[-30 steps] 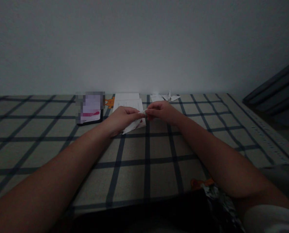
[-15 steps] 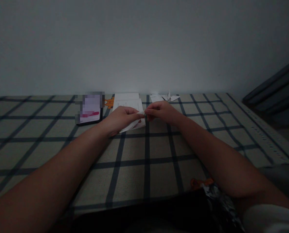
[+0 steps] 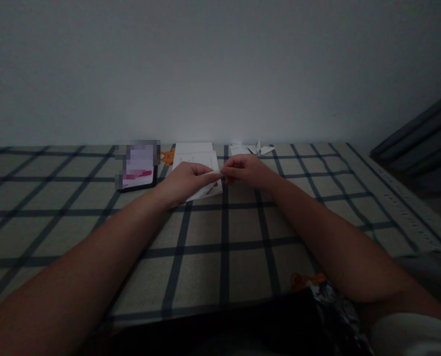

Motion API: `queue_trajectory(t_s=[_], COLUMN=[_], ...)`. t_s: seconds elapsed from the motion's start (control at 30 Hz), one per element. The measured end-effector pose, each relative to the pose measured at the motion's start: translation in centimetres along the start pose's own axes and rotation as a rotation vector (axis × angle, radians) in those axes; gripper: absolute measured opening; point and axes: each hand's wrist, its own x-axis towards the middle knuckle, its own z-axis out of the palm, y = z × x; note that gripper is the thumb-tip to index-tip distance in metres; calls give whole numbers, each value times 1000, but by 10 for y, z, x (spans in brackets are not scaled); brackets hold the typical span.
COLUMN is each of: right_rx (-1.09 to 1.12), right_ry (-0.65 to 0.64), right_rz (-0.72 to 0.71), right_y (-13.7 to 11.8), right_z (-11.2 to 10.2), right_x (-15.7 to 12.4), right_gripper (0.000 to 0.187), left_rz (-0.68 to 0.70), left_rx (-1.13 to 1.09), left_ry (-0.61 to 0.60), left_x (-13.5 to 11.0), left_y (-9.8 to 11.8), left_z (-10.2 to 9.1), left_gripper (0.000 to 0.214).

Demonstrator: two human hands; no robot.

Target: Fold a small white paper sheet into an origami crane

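In the head view, both hands meet near the middle, over a checked cloth. My left hand (image 3: 189,182) is closed on a small piece of folded white paper (image 3: 205,192), its thumb lying along the top edge. Fingertips of my right hand (image 3: 244,169) pinch the same paper at its right-hand corner. The fold between the fingertips is small and dim, so its exact shape is hard to make out. Just behind my left hand lie white sheets (image 3: 194,148) with faint writing on them.
A phone (image 3: 139,165) with a lit, partly blurred screen lies to the left. Folded white paper, like an origami crane (image 3: 258,148), sits by the wall behind my right hand. The checked cloth (image 3: 205,277) covers the surface. Dark folded fabric (image 3: 424,148) is at the right.
The paper under my left hand has tilted slightly, and its lower edge sits a little higher. Both hands stay almost in place, still pinching it.
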Motion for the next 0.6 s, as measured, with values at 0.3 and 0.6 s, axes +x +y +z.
queue_trajectory(t_s=[0.3,0.6], right_rx=[197,90], right_ry=[105,89], right_rz=[10,-25], right_y=[3,7], right_z=[2,0], right_x=[3,3], right_gripper=[27,28], left_rz=[-33,6], left_rx=[-78,-153], left_ry=[27,132], left_x=[4,3], left_y=[-4,-3], left_z=[-3,5], left_gripper=[36,39])
